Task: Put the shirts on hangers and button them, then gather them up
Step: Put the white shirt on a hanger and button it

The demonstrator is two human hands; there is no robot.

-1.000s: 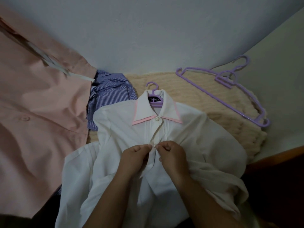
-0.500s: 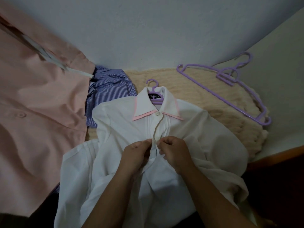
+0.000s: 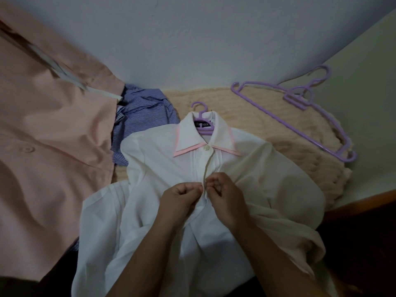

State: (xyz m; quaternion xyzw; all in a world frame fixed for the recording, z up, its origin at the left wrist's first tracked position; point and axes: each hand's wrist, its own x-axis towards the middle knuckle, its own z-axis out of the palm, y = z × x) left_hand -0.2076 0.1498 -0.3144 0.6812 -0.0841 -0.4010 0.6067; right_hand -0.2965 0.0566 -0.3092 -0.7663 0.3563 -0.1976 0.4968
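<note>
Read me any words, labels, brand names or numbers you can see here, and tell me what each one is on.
"fi?ax": white letters on the dark neck label inside the collar of the white shirt; the middle letters are blurred, so the full word is uncertain.
A small white tag beside that label: too small to read.
Nothing readable on the pink shirt, the striped shirt or the purple hangers.

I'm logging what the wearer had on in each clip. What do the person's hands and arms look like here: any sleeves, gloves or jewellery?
Both forearms are bare right down to the bottom edge of the picture, so no sleeve shows. The left hand and the right hand wear no gloves, and no ring, watch or bracelet can be seen. The light is dim, so a very thin band could be missed.
</note>
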